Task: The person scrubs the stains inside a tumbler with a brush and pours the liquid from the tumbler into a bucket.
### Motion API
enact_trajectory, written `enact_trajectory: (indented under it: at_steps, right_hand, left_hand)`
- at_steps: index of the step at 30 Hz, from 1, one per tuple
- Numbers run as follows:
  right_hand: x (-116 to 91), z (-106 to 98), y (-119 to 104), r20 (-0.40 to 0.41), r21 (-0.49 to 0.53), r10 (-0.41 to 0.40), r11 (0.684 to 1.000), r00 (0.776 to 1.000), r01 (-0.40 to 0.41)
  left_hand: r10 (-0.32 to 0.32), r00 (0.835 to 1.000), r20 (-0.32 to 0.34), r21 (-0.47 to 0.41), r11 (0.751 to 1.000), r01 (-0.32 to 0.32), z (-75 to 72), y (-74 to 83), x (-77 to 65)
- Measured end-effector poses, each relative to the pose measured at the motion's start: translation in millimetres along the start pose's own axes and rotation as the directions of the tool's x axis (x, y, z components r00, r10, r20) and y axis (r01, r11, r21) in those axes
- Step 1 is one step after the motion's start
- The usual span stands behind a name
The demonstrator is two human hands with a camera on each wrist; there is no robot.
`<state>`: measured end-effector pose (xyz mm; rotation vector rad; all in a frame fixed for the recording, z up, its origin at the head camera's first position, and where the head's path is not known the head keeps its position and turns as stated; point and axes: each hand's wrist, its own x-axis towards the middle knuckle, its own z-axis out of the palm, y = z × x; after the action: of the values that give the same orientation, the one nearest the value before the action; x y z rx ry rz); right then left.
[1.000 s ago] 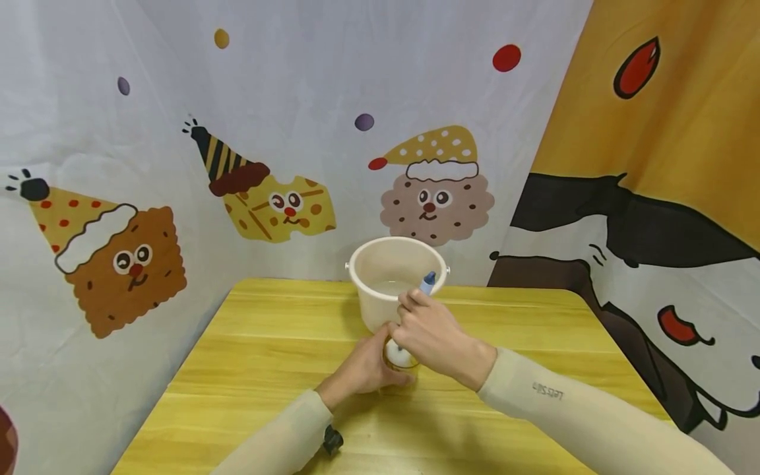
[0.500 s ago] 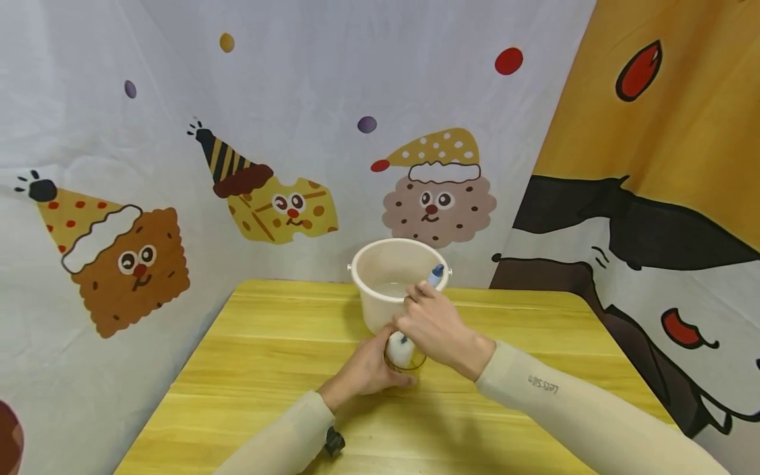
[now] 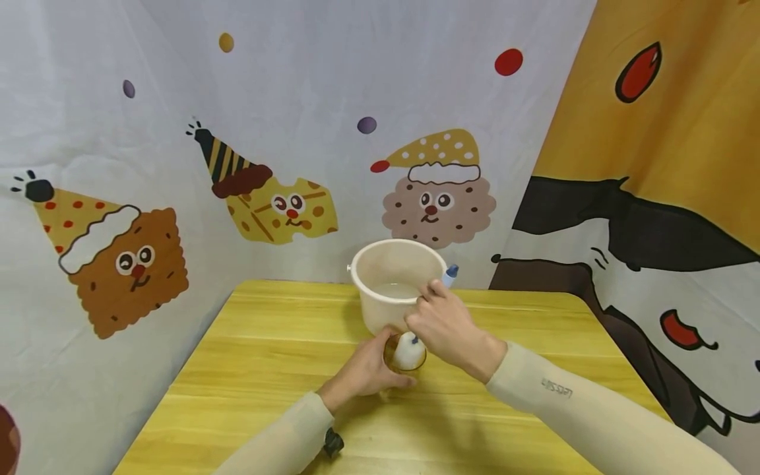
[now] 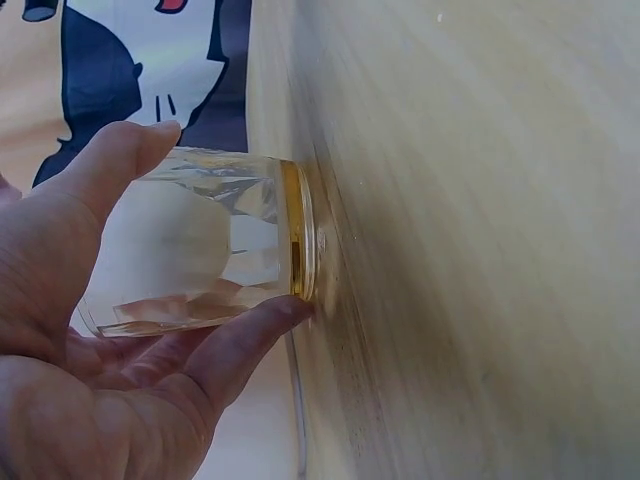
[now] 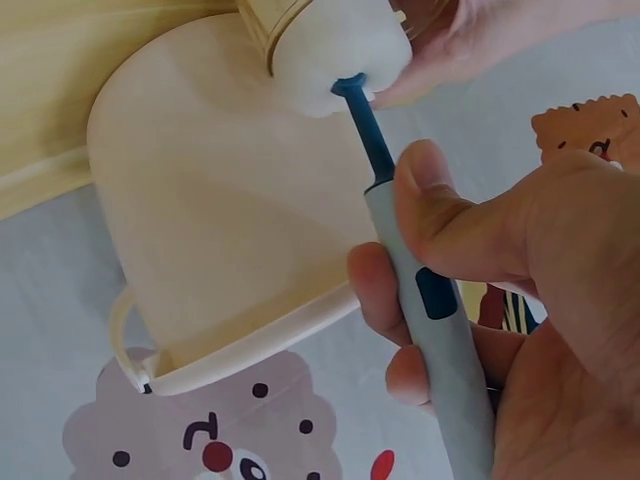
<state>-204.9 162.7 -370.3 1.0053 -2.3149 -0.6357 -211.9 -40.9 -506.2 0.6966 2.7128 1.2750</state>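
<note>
A clear glass tumbler [image 4: 255,205] with an amber-tinted base stands on the wooden table, its base right at the tabletop in the left wrist view. My left hand [image 3: 367,367] grips it from the left, thumb on one side and fingers on the other. In my right hand [image 3: 446,328] is a bottle brush [image 5: 440,350] with a pale blue handle and dark blue neck, gripped between thumb and curled fingers. The brush's white sponge head [image 5: 335,50] sits inside the tumbler, bulging out at the mouth. The handle slants up and to the right.
Just behind the hands, a cream bucket [image 3: 380,310] with some clear liquid in the bottom stands near the table's back edge. A cartoon-printed curtain [image 3: 309,79] hangs behind the yellow wooden table [image 3: 267,343].
My right hand has moved a little to the right, tilting the brush handle further right. The sponge head has shifted within the tumbler; my left hand stays nearly in place.
</note>
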Motion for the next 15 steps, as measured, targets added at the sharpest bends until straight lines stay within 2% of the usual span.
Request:
enact_trajectory:
  at_steps: [7,15]
  right_hand:
    - [-3.7,-6.7,-3.4,0.003,-0.024,-0.013,1.0,1.0,0.013]
    - [-4.2,-2.4,-11.5,-0.007,-0.024,-0.027,0.999,1.0,0.027]
  left_hand:
    - [-0.024,1.0,0.005,-0.011,1.0,0.024,-0.3,-0.2,-1.4]
    - [-0.031,0.999,0.01,-0.019,0.999,0.031,0.1,-0.4,-1.7]
